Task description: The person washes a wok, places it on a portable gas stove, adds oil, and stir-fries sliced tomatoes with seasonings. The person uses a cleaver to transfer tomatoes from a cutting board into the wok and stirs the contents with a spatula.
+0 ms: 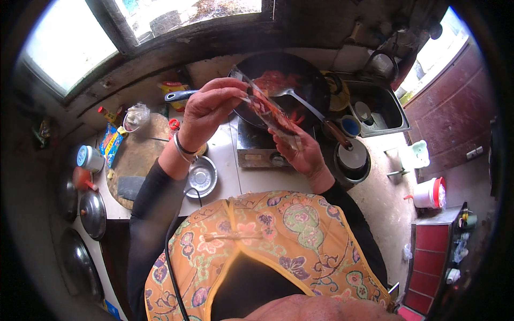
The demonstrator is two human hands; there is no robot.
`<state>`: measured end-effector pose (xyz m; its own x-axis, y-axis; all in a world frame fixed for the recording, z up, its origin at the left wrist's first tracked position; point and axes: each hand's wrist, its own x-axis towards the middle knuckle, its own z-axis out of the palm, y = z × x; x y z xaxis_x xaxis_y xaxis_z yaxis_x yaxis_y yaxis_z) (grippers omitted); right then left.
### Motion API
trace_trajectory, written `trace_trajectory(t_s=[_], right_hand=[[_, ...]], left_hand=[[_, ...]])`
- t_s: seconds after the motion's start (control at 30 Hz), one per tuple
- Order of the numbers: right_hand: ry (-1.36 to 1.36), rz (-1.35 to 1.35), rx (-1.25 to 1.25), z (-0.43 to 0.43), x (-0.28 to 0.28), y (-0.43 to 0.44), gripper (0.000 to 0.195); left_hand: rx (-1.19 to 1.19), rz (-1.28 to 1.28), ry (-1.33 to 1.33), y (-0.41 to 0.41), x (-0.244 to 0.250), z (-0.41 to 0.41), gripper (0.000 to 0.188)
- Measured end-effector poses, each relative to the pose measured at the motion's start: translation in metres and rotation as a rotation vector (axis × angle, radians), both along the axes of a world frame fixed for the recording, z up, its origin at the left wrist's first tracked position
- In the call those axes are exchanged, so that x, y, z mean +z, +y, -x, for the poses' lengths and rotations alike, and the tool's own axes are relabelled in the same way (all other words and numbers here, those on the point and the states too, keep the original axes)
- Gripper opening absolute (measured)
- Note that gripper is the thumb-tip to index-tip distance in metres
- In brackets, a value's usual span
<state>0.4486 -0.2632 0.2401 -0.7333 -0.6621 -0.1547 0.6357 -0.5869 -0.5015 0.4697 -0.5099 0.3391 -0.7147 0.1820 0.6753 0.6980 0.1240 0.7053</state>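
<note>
Both hands are raised over the counter, in front of a black wok (321, 96). A plastic packet (277, 118) with reddish contents or print slants between them. My left hand (215, 106) pinches its upper edge between thumb and fingers. Lower down, my right hand (299, 154) grips the packet's bottom end. Red food (277, 80) lies in the wok, partly hidden by the packet. The metal head of a ladle or spatula (305, 105) rests in it, with its wooden handle over the near right rim. The wok sits above a stove (257, 157).
On the left are a round wooden chopping board (148, 156) with a dark blade on it, a white jar (90, 158) and pot lids (92, 214). A metal bowl (201, 176) stands near the front edge. At right are a small pot (353, 160) and a sink (385, 106).
</note>
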Motion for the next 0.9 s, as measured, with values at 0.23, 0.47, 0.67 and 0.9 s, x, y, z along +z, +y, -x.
trace_trajectory(t_s=[0.23, 0.47, 0.67, 0.9], right_hand=[[0.112, -0.040, -0.119, 0.003, 0.015, 0.007, 0.051], [0.845, -0.820, -0.665, 0.046, 0.031, 0.044, 0.036], [1.343, -1.195, -0.903, 0.079, 0.016, 0.033, 0.033], [1.451, -1.352, -0.823, 0.105, 0.011, 0.002, 0.034]], left_hand=[[-0.125, 0.319, 0.115, -0.002, 0.006, 0.000, 0.036], [0.235, 0.046, -0.079, -0.040, -0.021, -0.015, 0.041], [0.381, -0.042, -0.144, -0.084, -0.044, -0.049, 0.040], [0.508, 0.000, -0.130, -0.107, -0.052, -0.074, 0.042]])
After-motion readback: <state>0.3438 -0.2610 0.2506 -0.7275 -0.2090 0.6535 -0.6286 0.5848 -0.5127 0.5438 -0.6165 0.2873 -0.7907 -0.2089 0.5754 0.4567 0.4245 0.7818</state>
